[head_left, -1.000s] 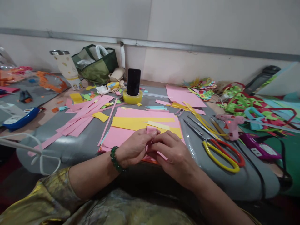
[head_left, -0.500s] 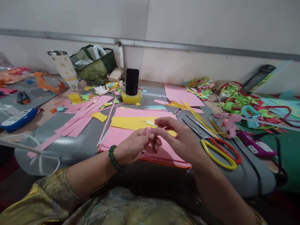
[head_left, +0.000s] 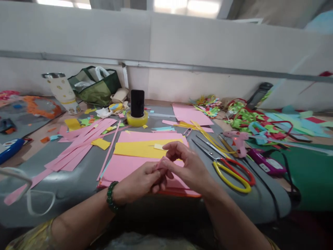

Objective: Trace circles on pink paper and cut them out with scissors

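My left hand (head_left: 140,182), with a green bead bracelet at the wrist, and my right hand (head_left: 187,166) meet above the near edge of a stack of pink and yellow paper sheets (head_left: 135,154). Between their fingertips they pinch a small folded pink paper piece (head_left: 162,161). Both hands have their fingers curled round it. Most of the piece is hidden by the fingers.
Yellow- and red-handled scissors (head_left: 229,172) lie right of the stack, then a pink glue gun (head_left: 238,139) and a tangle of coloured paper cuttings (head_left: 249,119). Long pink strips (head_left: 78,146) lie left. A phone (head_left: 137,103) stands in a yellow tape roll; a green bag (head_left: 95,85) and a tumbler (head_left: 62,92) stand behind.
The camera has tilted up and right, so the table sits lower and further left. My right hand rose from the stack to pinch the pink piece from above with the left.
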The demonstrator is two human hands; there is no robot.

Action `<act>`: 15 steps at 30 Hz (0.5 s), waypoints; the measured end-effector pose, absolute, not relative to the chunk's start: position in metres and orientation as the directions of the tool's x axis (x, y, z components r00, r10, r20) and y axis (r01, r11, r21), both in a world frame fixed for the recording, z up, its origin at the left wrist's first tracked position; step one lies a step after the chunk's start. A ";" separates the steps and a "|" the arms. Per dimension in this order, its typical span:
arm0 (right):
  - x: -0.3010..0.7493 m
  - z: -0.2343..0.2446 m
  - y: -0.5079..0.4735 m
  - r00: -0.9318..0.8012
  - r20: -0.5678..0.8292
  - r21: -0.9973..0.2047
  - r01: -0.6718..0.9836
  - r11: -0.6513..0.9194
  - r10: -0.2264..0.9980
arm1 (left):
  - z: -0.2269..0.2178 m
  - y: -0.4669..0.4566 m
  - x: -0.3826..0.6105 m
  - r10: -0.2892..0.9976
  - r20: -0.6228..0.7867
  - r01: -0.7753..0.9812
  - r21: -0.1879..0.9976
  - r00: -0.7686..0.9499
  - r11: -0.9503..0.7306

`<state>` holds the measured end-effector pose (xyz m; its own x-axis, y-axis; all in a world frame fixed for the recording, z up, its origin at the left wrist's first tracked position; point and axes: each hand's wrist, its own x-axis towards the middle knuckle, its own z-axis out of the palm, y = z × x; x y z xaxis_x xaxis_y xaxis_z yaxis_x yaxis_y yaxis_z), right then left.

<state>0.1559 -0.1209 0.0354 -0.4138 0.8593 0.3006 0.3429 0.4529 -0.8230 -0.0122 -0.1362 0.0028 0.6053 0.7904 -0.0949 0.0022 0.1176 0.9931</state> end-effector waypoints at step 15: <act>0.327 -0.004 -0.107 0.133 -0.042 0.041 0.990 -0.131 0.990 | 0.000 -0.131 -0.031 0.749 -0.160 -0.252 0.879 0.643 0.404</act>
